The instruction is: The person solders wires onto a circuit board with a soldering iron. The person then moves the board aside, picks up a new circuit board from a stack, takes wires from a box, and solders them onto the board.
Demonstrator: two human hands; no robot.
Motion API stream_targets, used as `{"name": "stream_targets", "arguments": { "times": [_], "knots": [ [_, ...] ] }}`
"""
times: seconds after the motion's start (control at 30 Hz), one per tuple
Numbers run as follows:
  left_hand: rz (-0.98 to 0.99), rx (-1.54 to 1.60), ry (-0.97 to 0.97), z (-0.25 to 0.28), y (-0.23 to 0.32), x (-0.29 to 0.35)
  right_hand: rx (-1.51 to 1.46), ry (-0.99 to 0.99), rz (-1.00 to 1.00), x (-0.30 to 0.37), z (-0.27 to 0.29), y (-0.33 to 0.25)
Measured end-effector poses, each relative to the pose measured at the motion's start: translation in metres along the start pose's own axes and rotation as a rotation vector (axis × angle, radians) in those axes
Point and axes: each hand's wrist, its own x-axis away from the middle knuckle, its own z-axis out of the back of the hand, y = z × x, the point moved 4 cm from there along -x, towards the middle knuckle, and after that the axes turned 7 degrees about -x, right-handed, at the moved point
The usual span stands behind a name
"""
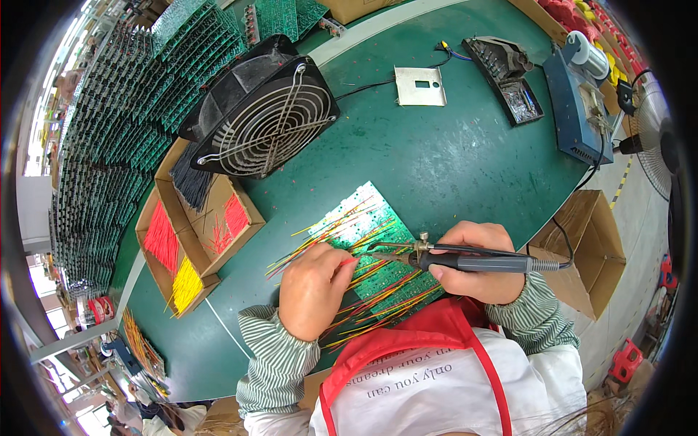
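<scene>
Electronics workshop
At a green bench are a soldering iron, rows of circuit boards, boxed wires and a fan.

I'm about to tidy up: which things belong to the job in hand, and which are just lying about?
Belong, it seems:
soldering iron, in the right hand
green circuit board
red and yellow wires, at the left hand
divided wire tray

Apparently lying about:
white metal plate
open cardboard box

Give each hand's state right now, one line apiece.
Left hand: pinched closed; whether it holds anything cannot be told.
Right hand: closed, holding a soldering iron.
</scene>
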Motion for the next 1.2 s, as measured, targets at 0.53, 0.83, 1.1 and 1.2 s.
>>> {"name": "stream_targets", "arguments": {
  "times": [0.53, 0.83, 1.1, 1.2],
  "knots": [
    [-0.001, -0.002, -0.122, 0.002, -0.002, -0.01, 0.007, -0.005, 0.027, -0.003, -0.001, 0.005],
    [0.015, -0.027, -0.138, 0.004, 0.002, -0.01, -0.001, 0.011, 0.015, -0.001, 0.004, 0.001],
    [-0.002, -0.135, -0.004, 0.03, 0.011, -0.004, 0.009, 0.043, 0.037, 0.003, 0.012, 0.001],
    [0.001, -0.119, 0.038, 0.034, 0.021, -0.007, 0.016, 0.052, 0.033, 0.004, 0.015, 0.0]
  ]
}}
